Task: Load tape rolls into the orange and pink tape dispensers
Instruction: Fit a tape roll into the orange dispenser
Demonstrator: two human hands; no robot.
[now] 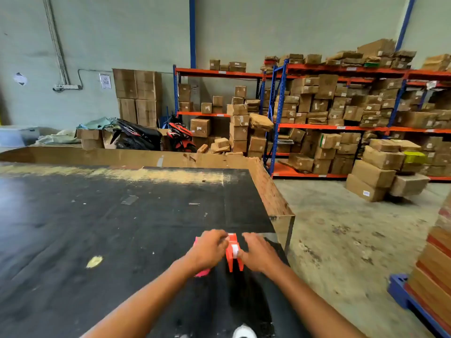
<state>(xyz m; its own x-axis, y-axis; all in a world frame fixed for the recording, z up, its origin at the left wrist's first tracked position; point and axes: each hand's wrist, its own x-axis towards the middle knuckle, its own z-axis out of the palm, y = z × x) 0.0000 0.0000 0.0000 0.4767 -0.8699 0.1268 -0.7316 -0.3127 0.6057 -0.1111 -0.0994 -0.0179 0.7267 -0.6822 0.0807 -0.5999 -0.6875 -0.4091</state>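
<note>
The orange tape dispenser (233,258) stands on the black table (97,228) near its right edge, with a pale tape roll (235,250) showing inside it. My left hand (210,248) grips the dispenser's left side and my right hand (257,252) presses against its right side at the roll. The pink dispenser (202,272) lies just left of the orange one, mostly hidden under my left hand and wrist. A white roll-like object (244,331) sits at the bottom edge, partly cut off.
The table's right edge (280,203) drops to a concrete floor. Shelves of cardboard boxes (341,113) fill the back right, and stacked boxes on a blue pallet (415,296) stand at the near right. Small scraps and a yellow patch (94,261) lie on the tabletop.
</note>
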